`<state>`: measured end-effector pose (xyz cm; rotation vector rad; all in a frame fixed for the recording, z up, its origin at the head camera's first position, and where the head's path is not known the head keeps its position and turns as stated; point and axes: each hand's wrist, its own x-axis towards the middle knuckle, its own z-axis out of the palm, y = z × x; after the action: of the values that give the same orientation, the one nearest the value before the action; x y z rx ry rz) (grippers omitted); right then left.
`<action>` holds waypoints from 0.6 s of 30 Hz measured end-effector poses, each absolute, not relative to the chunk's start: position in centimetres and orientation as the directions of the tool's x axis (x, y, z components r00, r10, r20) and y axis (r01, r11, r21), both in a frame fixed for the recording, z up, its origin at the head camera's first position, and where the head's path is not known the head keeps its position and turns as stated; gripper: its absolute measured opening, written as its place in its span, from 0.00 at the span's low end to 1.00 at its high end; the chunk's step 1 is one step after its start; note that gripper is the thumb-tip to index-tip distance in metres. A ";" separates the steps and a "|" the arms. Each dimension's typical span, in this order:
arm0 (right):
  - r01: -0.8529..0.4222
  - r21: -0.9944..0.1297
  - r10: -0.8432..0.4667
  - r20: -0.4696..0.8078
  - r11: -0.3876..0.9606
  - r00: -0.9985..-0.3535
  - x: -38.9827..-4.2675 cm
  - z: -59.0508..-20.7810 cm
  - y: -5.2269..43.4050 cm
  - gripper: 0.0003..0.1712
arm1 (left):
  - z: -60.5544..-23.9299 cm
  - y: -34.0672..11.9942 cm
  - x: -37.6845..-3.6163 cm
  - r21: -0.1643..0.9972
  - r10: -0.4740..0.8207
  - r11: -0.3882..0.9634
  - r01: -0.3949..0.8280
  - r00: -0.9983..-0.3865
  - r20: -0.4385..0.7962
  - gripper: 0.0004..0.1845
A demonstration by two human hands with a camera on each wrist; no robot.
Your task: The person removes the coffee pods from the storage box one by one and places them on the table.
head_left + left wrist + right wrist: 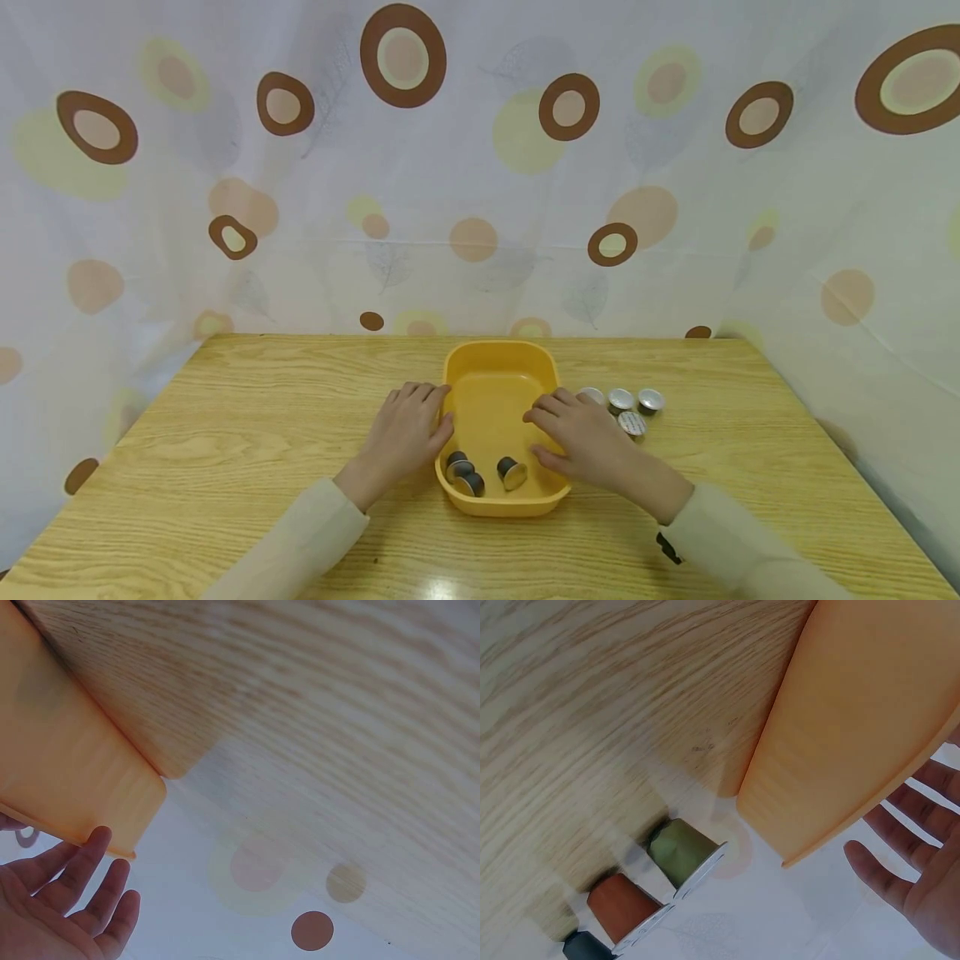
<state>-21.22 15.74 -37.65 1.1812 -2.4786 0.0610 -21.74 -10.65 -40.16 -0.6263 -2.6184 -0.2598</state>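
a yellow tray (495,367) is sitting on the wooden counter (240,433) a little below the middle of the head view, and both hands are lying against it. the left hand (403,437) is resting flat at the tray's left wall, fingers straight and close together, fingertips reaching up along the rim; it is gripping nothing. in the left wrist view the same fingers (79,874) are showing at the lower left, spread loosely just under the tray's orange-yellow corner (90,787).

the right hand (581,437) is lying over the tray's right rim, fingers relaxed and pointing left and upward into the tray, holding nothing. in the right wrist view its fingers (900,870) are hanging open at the lower right beside the tray's outer wall (855,727).

inside the tray, at its near end, three dark capsules (480,475) are lying together, between the two wrists. just right of the tray, above the right hand, four more capsules (626,408) are standing in a cluster on the counter with their silver foil faces showing. the right wrist view is showing a green one (682,847) and a reddish-brown one (622,907) at the lower left. a curtain (480,167) with brown and yellow rings is filling the upper part of the head view.
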 end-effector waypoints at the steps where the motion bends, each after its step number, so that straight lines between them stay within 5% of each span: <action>1: -0.755 0.133 -0.740 0.363 0.642 -0.566 -21.2 -37.7 15.6 0.18 | -40.2 -10.7 -21.8 0.079 0.387 0.880 0.469 -0.803 0.454 0.20; 18: -0.778 0.173 -0.787 0.287 0.604 -0.547 -20.8 -38.1 14.0 0.18 | -40.1 -10.6 -21.7 0.067 0.391 0.880 0.471 -0.797 0.461 0.20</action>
<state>-20.83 13.98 -38.14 1.2643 -2.4987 -0.0350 -21.75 -10.59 -40.09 -0.6309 -2.6064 -0.2471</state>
